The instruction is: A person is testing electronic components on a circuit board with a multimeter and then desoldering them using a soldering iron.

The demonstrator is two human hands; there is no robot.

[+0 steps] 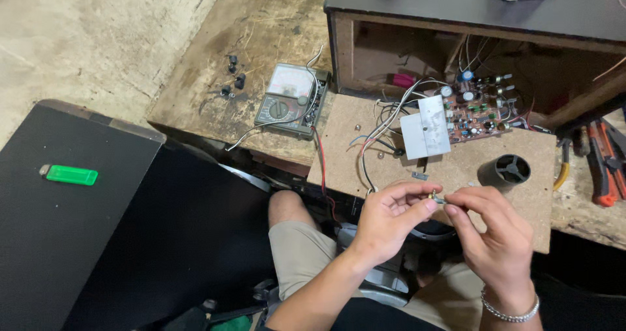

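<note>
My left hand (390,219) and my right hand (490,230) meet over the front edge of a brown fibreboard panel (456,168). Together they pinch a tiny metal part (437,199) between thumbs and forefingers. I cannot tell what the part is. A silver bracelet (508,311) circles my right wrist. On the panel behind my hands lies a brown circuit board (479,113) with a flat metal heat sink (425,128) and a bundle of wires (385,119). A black round reel (505,170) stands to the right of it.
An analogue multimeter (290,100) lies on the wooden bench (215,77), with small black knobs (233,77) beside it. An open wooden cabinet (469,38) stands behind the panel. Orange-handled pliers (603,165) lie at right. A green lighter (70,174) rests on a black box (59,227).
</note>
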